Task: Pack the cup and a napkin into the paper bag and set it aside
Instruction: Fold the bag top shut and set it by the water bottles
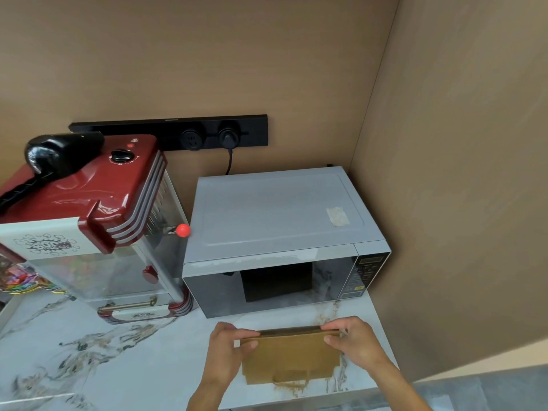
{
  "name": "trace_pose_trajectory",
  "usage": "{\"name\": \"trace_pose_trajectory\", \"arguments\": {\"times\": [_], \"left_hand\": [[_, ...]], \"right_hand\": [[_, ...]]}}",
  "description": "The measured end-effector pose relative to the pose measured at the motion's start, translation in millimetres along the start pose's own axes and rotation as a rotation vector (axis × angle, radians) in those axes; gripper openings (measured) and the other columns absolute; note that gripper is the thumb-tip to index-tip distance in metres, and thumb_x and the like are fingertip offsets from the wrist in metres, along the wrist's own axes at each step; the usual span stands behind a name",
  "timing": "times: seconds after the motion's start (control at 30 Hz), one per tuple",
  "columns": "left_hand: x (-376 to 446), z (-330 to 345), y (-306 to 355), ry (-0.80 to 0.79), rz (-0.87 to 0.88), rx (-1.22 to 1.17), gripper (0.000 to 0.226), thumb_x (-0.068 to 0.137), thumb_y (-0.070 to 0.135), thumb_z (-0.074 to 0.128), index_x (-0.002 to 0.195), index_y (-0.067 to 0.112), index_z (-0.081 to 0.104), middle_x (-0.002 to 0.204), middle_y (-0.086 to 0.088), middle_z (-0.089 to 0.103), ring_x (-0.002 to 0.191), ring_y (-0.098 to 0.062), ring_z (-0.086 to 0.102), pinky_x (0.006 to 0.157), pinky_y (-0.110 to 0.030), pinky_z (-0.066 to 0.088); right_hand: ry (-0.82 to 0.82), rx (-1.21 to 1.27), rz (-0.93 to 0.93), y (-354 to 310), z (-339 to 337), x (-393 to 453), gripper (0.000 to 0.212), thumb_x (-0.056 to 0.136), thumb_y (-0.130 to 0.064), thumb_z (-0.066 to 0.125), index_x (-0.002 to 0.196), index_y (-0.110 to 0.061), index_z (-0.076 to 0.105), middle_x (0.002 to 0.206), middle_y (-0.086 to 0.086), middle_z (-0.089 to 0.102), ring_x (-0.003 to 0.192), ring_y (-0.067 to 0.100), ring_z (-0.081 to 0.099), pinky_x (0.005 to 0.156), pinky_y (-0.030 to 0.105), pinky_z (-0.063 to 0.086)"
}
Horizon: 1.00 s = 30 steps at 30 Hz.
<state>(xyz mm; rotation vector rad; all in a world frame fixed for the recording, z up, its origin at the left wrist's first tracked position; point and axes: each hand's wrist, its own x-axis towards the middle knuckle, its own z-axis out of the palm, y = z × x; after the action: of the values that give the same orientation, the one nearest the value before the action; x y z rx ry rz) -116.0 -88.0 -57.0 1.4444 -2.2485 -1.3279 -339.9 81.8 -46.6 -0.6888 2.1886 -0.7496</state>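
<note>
Pretty early on, I'd say: the paper bag [292,355] lies flat on the desk [118,351] just before the microwave [281,241]. The left hand [228,348] and right hand [353,339] pinch its far edge (no cup or napkin in view), so opening, packing and setting aside all remain.

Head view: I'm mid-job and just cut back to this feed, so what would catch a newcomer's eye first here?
First, the two hands at the bottom: the left hand and right hand each pinch an end of a flat brown paper bag lying on the marble counter. Behind it stands a grey microwave against the right wall, and at left a glossy red popcorn machine. No cup or napkin shows.
</note>
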Motion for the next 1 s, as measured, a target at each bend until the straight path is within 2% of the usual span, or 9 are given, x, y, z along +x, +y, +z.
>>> {"name": "trace_pose_trajectory", "arguments": {"times": [0.1, 0.13, 0.27, 0.37, 0.47, 0.6, 0.73, 0.9, 1.0], "left_hand": [[2.0, 1.5, -0.9, -0.030, 0.158, 0.119, 0.019, 0.089, 0.006, 0.071, 0.105, 0.014, 0.078, 0.110, 0.003, 0.059, 0.107, -0.017, 0.059, 0.082, -0.008, 0.043], [2.2, 3.9, 1.3, -0.052, 0.205, 0.173, 0.018, 0.092, 0.008, 0.067, 0.105, 0.015, 0.078, 0.109, 0.006, 0.064, 0.106, -0.016, 0.062, 0.080, -0.008, 0.046], [2.6, 18.0, 23.1, -0.054, 0.257, 0.421, 0.025, 0.096, 0.032, 0.057, 0.113, 0.035, 0.075, 0.109, 0.015, 0.073, 0.099, -0.009, 0.064, 0.089, -0.017, 0.049], [2.0, 29.3, 37.1, -0.058, 0.310, 0.590, 0.029, 0.094, 0.033, 0.049, 0.108, 0.038, 0.074, 0.099, 0.008, 0.076, 0.083, -0.014, 0.059, 0.073, -0.021, 0.043], [4.7, 31.8, 34.1, -0.024, 0.340, 0.702, 0.030, 0.094, 0.032, 0.046, 0.108, 0.038, 0.073, 0.096, 0.006, 0.076, 0.087, -0.017, 0.063, 0.071, -0.025, 0.040], [7.0, 29.0, 19.7, 0.023, 0.338, 0.749, 0.031, 0.094, 0.027, 0.048, 0.114, 0.040, 0.068, 0.104, 0.010, 0.076, 0.094, -0.015, 0.066, 0.073, -0.027, 0.041], [7.4, 29.5, 10.8, -0.003, 0.370, 0.768, 0.032, 0.095, 0.022, 0.051, 0.120, 0.036, 0.065, 0.118, 0.012, 0.073, 0.104, -0.016, 0.067, 0.086, -0.027, 0.047], [11.1, 25.8, 4.9, 0.003, 0.385, 0.789, 0.033, 0.095, 0.019, 0.053, 0.124, 0.033, 0.063, 0.122, 0.011, 0.071, 0.107, -0.016, 0.067, 0.091, -0.027, 0.049], [11.3, 26.9, 7.8, 0.009, 0.377, 0.809, 0.031, 0.096, 0.020, 0.054, 0.122, 0.032, 0.065, 0.117, 0.008, 0.073, 0.103, -0.018, 0.068, 0.089, -0.028, 0.049]], "right_hand": [[0.045, -0.320, -0.060, -3.2, 8.3, 2.9, 0.024, 0.090, -0.038, 0.072, 0.114, -0.041, 0.075, 0.139, -0.009, 0.056, 0.140, 0.017, 0.033, 0.110, 0.040, 0.027], [0.047, -0.373, -0.083, -5.1, 12.7, 4.2, 0.024, 0.091, -0.040, 0.070, 0.114, -0.041, 0.075, 0.144, -0.010, 0.052, 0.143, 0.015, 0.029, 0.112, 0.043, 0.021], [-0.020, -0.498, -0.228, -22.1, 39.5, 9.1, 0.023, 0.096, -0.040, 0.061, 0.107, -0.028, 0.078, 0.138, -0.008, 0.060, 0.138, 0.015, 0.035, 0.118, 0.052, 0.007], [-0.098, -0.554, -0.318, -42.8, 60.0, 9.0, 0.024, 0.102, -0.030, 0.054, 0.100, -0.022, 0.076, 0.111, -0.001, 0.071, 0.123, 0.018, 0.048, 0.120, 0.053, 0.012], [-0.081, -0.649, -0.355, -53.9, 67.4, 9.8, 0.027, 0.101, -0.014, 0.050, 0.102, -0.023, 0.076, 0.102, 0.005, 0.074, 0.116, 0.022, 0.054, 0.117, 0.048, 0.022], [0.010, -0.729, -0.397, -49.7, 66.2, 5.7, 0.026, 0.103, -0.022, 0.050, 0.106, -0.032, 0.074, 0.098, -0.001, 0.075, 0.112, 0.019, 0.059, 0.115, 0.043, 0.019], [0.005, -0.720, -0.408, -39.6, 57.5, 2.7, 0.024, 0.104, -0.033, 0.049, 0.107, -0.030, 0.073, 0.101, -0.002, 0.075, 0.115, 0.014, 0.058, 0.116, 0.040, 0.017], [-0.009, -0.816, -0.411, -33.1, 46.8, 7.8, 0.024, 0.101, -0.021, 0.052, 0.113, -0.026, 0.071, 0.106, 0.002, 0.076, 0.117, 0.016, 0.059, 0.119, 0.040, 0.014], [-0.033, -0.892, -0.432, -34.2, 49.7, 9.2, 0.034, 0.092, -0.007, 0.056, 0.119, -0.025, 0.069, 0.109, 0.006, 0.075, 0.121, 0.020, 0.057, 0.122, 0.046, 0.008]]}}
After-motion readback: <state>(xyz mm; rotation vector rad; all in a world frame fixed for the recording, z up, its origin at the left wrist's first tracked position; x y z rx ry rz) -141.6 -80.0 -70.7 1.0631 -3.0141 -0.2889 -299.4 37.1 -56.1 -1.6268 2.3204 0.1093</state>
